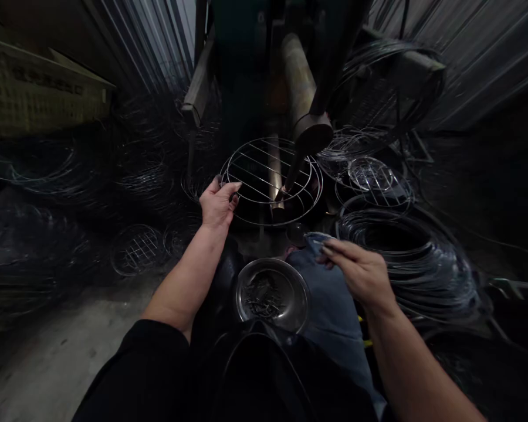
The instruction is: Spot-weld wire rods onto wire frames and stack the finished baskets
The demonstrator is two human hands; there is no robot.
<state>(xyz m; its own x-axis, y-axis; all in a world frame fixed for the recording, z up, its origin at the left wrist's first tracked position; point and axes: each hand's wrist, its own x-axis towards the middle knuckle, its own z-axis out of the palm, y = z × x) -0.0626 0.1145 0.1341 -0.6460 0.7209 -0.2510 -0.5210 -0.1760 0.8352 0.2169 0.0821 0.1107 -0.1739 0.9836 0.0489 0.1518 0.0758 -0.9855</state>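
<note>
My left hand [220, 204] is closed on the left rim of a round wire rack [251, 189], thumb on top. The rack has parallel cross wires inside a ring, with a second ring showing below. It sits at the machine's lower electrode bar [274, 170], and a dark upper rod tip meets its right part. My right hand [361, 271] hovers over my right thigh, thumb and fingers pinched together; whatever small thing lies between them is too blurred to name. A steel bowl [300, 293] in my lap contains many short metal pieces [264, 298].
Coils of wire [426, 264] are piled at the right, with another round rack [372, 176] behind them. More wire rings [138, 249] lie on the left floor. A thick cylinder [301, 82] of the machine projects above the rack. A yellowish crate [39, 88] stands far left.
</note>
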